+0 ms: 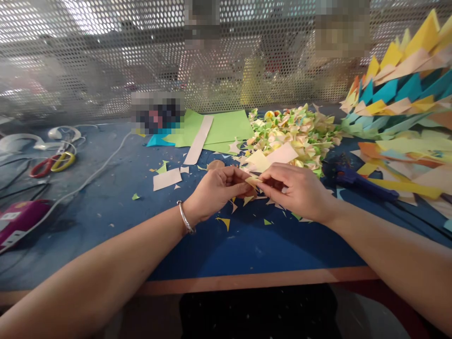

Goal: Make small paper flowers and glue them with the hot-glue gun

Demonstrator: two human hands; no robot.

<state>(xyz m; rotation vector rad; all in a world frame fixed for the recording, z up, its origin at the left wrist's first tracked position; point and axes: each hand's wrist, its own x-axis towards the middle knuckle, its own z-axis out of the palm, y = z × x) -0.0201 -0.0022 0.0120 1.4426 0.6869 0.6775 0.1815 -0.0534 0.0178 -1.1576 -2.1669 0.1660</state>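
Both hands meet over the middle of the blue table. My left hand [222, 188], with a silver bangle at the wrist, pinches the near side of a small yellow paper piece [253, 181]. My right hand [294, 188] grips the other side of that piece between thumb and fingers. The fingers partly hide its shape. Just behind them lie a pale yellow paper piece [258, 160] and a pink paper piece [283, 154], at the front of a heap of small paper cuttings [296, 132]. A tan round shape [215, 164] shows behind my left hand.
Green paper sheets [226, 126] lie at the back, a pale strip [199, 139] across them. Scissors [52, 164], a white cable [102, 174] and a purple power strip [23, 219] are left. A blue glue gun [367, 183] and a layered folded-paper piece [399, 89] are right. Perforated metal [106, 70] stands behind.
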